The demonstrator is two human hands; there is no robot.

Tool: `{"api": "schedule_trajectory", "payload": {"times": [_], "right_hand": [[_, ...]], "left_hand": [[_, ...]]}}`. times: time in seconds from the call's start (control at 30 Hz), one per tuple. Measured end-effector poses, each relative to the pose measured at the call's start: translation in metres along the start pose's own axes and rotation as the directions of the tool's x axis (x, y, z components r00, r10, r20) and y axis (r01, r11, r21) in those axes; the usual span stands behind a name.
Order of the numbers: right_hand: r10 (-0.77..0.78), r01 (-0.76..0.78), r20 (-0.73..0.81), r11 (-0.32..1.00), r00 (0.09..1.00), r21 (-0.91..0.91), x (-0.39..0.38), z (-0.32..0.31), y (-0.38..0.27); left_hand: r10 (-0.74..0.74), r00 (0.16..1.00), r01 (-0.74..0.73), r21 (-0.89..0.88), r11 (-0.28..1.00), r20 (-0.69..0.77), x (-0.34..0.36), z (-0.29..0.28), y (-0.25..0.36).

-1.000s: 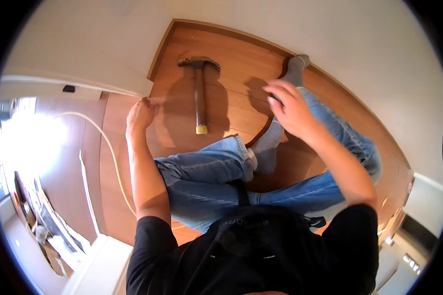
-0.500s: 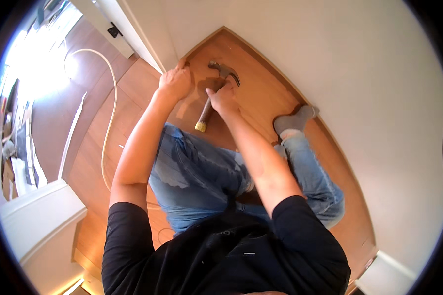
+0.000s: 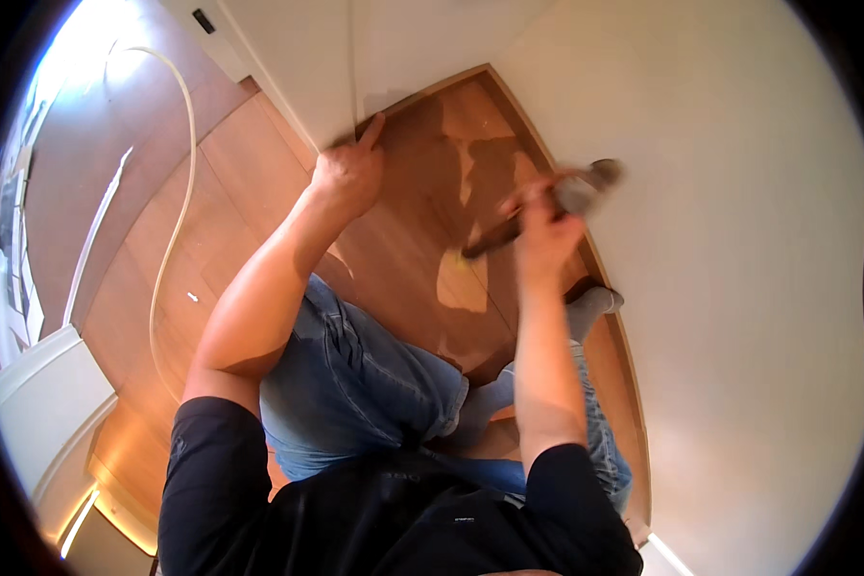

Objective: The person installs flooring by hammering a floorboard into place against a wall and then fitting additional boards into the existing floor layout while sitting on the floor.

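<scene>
My right hand [image 3: 547,240] grips a hammer [image 3: 490,238] by its dark handle, close to the head, and holds it raised near the right-hand wall. Motion smears both the hammer head and my fingers; a yellowish patch shows at the handle's butt end. At the foot of the white door frame, my left hand [image 3: 348,178] rests low with one finger stretched toward the wooden skirting strip [image 3: 422,94]. Its other fingers are bent and partly hidden, and I see no object in it.
White walls [image 3: 720,288] meet at a corner ahead, edged by skirting. My jeans-clad legs [image 3: 355,374] fold on the wood floor [image 3: 250,182]. A pale cable [image 3: 193,125] and a white strip [image 3: 99,230] lie to the left, near a white panel [image 3: 53,403].
My right hand has lifted the hammer off to the right, swinging its head toward the wall. My left hand stays by the door frame. The view has shifted somewhat.
</scene>
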State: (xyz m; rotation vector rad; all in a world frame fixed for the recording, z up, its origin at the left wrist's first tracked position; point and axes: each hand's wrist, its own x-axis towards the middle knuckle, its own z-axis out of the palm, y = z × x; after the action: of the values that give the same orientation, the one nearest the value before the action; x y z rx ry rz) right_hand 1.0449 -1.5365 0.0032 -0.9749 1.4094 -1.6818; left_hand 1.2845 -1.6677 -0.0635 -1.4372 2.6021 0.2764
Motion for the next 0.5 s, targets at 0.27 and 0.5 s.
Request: {"api": "schedule_trajectory", "payload": {"times": [0.27,0.5], "right_hand": [[-0.425,0.437,-0.134,0.897,0.895,0.071,0.162,0.079,-0.029],[-0.523,0.526,-0.165,0.850,0.836,-0.029,0.184,0.108,0.020]], "left_hand": [[-0.054,0.945,0.052,0.014,0.999,0.323,0.002,-0.024,0.009],[-0.045,0.937,0.049,-0.002,0.999,0.346,0.002,-0.023,0.004]]}}
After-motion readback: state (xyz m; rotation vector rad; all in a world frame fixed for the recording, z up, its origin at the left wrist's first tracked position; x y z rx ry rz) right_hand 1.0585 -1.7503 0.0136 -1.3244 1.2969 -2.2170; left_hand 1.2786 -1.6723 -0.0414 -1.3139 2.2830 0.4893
